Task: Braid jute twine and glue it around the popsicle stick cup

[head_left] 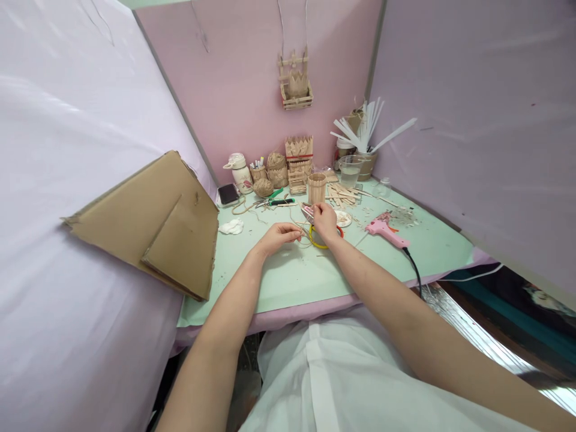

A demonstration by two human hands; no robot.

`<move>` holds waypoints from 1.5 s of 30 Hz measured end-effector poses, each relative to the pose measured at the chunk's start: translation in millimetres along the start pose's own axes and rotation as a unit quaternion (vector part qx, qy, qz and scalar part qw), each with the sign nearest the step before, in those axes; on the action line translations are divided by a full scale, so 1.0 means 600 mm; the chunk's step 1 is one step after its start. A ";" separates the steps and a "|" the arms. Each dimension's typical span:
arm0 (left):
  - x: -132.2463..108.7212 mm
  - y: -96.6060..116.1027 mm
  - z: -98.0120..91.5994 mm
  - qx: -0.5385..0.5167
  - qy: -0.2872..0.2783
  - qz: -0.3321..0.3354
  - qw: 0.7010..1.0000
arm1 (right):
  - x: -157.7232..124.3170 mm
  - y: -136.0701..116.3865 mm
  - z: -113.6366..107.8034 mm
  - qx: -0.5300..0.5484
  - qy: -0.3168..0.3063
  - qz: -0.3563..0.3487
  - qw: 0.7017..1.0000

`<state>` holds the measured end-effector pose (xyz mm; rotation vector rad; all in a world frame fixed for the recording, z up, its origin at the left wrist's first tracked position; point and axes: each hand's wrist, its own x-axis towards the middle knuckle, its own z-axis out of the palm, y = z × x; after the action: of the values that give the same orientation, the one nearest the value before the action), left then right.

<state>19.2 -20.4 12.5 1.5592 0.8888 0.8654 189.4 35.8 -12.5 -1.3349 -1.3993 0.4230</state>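
Note:
My left hand [281, 236] is closed in a pinch on a thin length of twine [304, 230] above the middle of the table. Close to its right, my right hand [324, 219] points down with its fingertips pressed together; what they hold is too small to make out. Partly hidden beneath the right hand lie scissors with yellow and red handles [317, 245]. Just behind that hand stands a round cup of wooden sticks [317, 188]. A white dish [344, 218] shows beside the right wrist.
A pink glue gun [387, 233] lies at right, its cord over the front edge. Loose wooden sticks [344, 195], pliers [279, 202], a twine ball [263, 188] and a water cup [350, 171] stand farther back. Cardboard [180, 240] leans at left; white tissue [231, 227] lies nearby.

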 end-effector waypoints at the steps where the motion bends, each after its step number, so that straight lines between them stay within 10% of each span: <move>1: -0.001 0.001 0.000 -0.002 -0.002 -0.004 1.000 | 0.000 0.001 0.000 -0.003 -0.001 0.001 1.000; 7: -0.001 0.006 0.001 -0.014 0.030 0.002 0.999 | -0.003 0.003 0.005 -0.002 -0.010 -0.018 1.000; 15: 0.016 -0.014 -0.010 0.059 0.228 -0.011 0.972 | -0.028 -0.013 0.008 0.006 -0.067 -0.146 0.987; 24: 0.015 -0.012 -0.009 0.096 0.238 0.004 0.966 | -0.043 -0.041 -0.003 0.015 -0.176 -0.286 0.942; 45: 0.017 -0.010 -0.002 0.129 0.214 0.014 0.968 | -0.038 -0.049 0.007 0.184 -0.215 -0.032 0.959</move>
<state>22.0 -10.2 7.4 1.6365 1.3346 1.1700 166.7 8.9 0.5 -0.9212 -1.6139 0.9237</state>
